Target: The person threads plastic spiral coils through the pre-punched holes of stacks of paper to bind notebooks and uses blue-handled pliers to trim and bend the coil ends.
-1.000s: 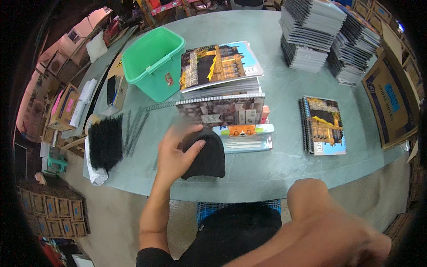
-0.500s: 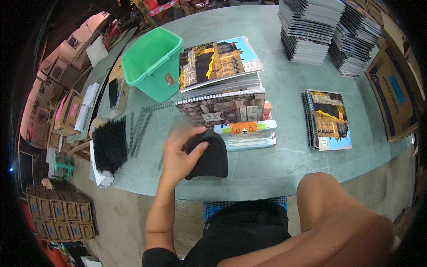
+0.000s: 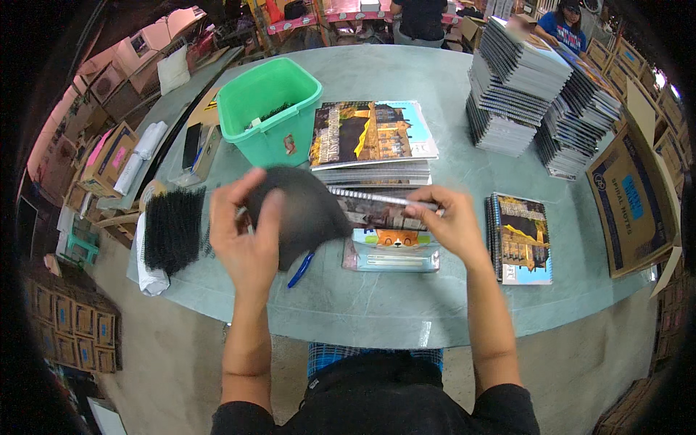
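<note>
My left hand [image 3: 246, 225], smeared by motion, grips the left edge of a curved black pad [image 3: 304, 217], lifted over the table. Below the pad shows a slim blue handle [image 3: 301, 270]; the rest of that tool is hidden. At its right end, my right hand [image 3: 446, 221] pinches a spiral notebook [image 3: 380, 209] by the wire-bound edge. That notebook stands on edge against a pile of notebooks [image 3: 373, 134] with a building on the top cover. In front of it lies a pack with a cartoon fox face [image 3: 399, 250].
A green bin [image 3: 268, 109] with black pieces inside stands behind my left hand. Black spiral coils [image 3: 172, 230] lie at the left edge. A small notebook stack [image 3: 522, 235], tall notebook stacks [image 3: 515, 87] and an open carton [image 3: 631, 199] are on the right. People sit beyond the table.
My right hand has come up from below the table edge to the standing notebook. The left hand has raised the black pad, uncovering the blue handle. The view has tilted up.
</note>
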{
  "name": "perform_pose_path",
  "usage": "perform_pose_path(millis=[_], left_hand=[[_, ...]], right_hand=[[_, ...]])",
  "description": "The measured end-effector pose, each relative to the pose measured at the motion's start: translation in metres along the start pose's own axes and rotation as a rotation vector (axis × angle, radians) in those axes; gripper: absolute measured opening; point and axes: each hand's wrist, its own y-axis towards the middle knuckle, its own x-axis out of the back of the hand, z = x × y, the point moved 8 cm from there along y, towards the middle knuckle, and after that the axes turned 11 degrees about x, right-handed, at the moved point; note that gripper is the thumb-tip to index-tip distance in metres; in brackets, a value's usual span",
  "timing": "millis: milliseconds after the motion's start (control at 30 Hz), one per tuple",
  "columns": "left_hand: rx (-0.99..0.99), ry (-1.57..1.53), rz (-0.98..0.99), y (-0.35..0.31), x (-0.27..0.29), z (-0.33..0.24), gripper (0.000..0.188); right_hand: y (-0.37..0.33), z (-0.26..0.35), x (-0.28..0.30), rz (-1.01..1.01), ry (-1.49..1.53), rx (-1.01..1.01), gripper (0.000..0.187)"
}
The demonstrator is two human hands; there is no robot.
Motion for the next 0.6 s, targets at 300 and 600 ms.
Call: perform_pose_path(millis=[300, 600], left_hand=[[-0.067, -0.019, 0.03, 0.002, -0.034, -0.002, 0.025], [-0.053, -0.094, 0.052, -0.002, -0.056, -0.008, 0.026]], right_hand=[[-0.033, -0.029, -0.017, -0.399, 0.492, 0.007, 0.01], [-0.029, -0.032, -0.022, -0.307, 0.443, 0.063, 0.017]])
